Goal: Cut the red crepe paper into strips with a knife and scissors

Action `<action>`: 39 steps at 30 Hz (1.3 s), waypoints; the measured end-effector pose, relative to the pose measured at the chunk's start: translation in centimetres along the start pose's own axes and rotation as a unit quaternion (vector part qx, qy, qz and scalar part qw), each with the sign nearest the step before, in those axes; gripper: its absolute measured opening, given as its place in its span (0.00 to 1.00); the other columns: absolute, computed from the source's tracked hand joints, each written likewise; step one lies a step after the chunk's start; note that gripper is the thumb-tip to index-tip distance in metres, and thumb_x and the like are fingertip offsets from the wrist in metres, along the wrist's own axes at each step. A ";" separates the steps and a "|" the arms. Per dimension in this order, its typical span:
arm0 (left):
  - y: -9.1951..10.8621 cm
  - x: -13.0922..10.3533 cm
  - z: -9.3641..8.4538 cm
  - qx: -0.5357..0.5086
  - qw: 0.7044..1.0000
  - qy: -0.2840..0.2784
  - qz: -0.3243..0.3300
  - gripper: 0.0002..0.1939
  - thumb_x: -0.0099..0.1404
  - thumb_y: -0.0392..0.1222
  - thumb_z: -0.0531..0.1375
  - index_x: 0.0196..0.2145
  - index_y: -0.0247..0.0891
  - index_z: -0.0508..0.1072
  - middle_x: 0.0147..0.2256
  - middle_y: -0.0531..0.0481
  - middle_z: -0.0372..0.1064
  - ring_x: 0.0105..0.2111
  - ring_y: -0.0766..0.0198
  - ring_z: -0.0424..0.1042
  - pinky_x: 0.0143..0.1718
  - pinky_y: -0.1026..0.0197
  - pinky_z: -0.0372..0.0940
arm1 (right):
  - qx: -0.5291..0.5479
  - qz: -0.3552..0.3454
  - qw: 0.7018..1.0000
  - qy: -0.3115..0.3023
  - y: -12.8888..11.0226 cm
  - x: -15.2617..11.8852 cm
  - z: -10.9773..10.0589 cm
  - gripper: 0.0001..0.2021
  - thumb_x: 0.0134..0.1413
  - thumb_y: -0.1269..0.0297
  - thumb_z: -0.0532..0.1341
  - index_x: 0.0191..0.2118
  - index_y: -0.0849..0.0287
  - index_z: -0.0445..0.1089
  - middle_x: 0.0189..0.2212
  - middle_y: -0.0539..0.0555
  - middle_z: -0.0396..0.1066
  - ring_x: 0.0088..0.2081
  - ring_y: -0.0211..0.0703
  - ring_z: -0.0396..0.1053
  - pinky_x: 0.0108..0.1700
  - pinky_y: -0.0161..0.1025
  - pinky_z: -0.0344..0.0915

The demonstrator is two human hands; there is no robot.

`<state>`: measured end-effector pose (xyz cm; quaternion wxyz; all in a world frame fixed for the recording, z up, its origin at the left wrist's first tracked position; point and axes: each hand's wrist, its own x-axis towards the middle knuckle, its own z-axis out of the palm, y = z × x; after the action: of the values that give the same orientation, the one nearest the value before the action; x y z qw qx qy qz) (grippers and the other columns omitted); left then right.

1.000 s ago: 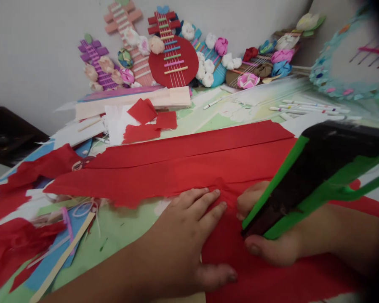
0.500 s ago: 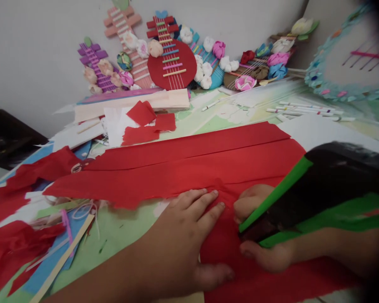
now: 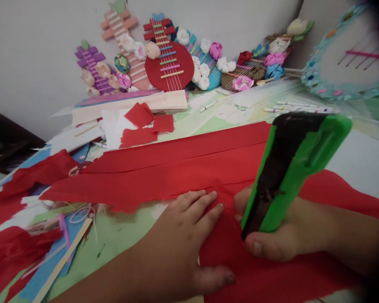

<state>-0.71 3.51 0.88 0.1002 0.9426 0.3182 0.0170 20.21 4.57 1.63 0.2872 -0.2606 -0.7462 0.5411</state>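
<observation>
A wide sheet of red paper [image 3: 139,176] lies folded in long creases across the table and runs down toward the front right. My left hand [image 3: 183,235] rests flat on its near part, fingers spread, with nothing held. To the right, my right hand [image 3: 281,240] grips a green and black tool [image 3: 271,181]. The tool stands tilted, its lower end at the red paper between my thumb and fingers. Its tip is partly hidden, so I cannot tell exactly what it is.
Decorated paper lutes, one with a round red body [image 3: 173,69], lean on the wall. White pens [image 3: 300,107] lie at the back right. Red scraps [image 3: 139,136] are behind the sheet. Blue strips [image 3: 47,269] and crumpled red paper [image 3: 15,248] are at the left.
The green and black tool has swung from leaning far right to more upright, with my right hand turning along with it. My left hand stays in place; the view has shifted slightly.
</observation>
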 end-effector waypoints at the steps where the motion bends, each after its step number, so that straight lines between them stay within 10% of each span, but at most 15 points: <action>1: 0.0 0.0 0.0 -0.004 1.000 -0.001 -0.001 0.43 0.51 0.64 0.58 0.56 0.31 0.59 0.58 0.36 0.52 0.54 0.39 0.54 0.50 0.38 0.55 | 0.003 -0.003 1.000 -0.006 0.0 0.0 0.0 0.09 0.44 0.69 0.62 0.25 0.59 0.59 0.20 0.43 0.54 0.22 0.29 0.55 0.25 0.26 0.58; 18: 0.2 0.0 -0.2 -0.018 1.000 -0.009 -0.018 0.42 0.52 0.63 0.57 0.56 0.31 0.60 0.58 0.37 0.50 0.56 0.41 0.52 0.52 0.40 0.53 | -0.246 -0.010 0.967 -0.059 0.6 -0.3 0.1 0.16 0.45 0.58 0.58 0.17 0.58 0.53 0.16 0.45 0.52 0.20 0.32 0.53 0.20 0.31 0.50; 39: 0.3 0.1 -0.4 -0.041 0.998 -0.021 -0.030 0.40 0.52 0.61 0.59 0.56 0.34 0.59 0.58 0.38 0.51 0.56 0.42 0.51 0.54 0.40 0.50 | -0.312 -0.049 0.948 0.023 0.4 -0.8 1.3 0.09 0.43 0.62 0.58 0.20 0.56 0.57 0.17 0.46 0.58 0.22 0.35 0.57 0.24 0.34 0.55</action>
<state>-0.51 3.39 1.28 0.1459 0.9280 0.3429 0.0071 19.85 3.26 0.78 0.2350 -0.3130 -0.8828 0.2598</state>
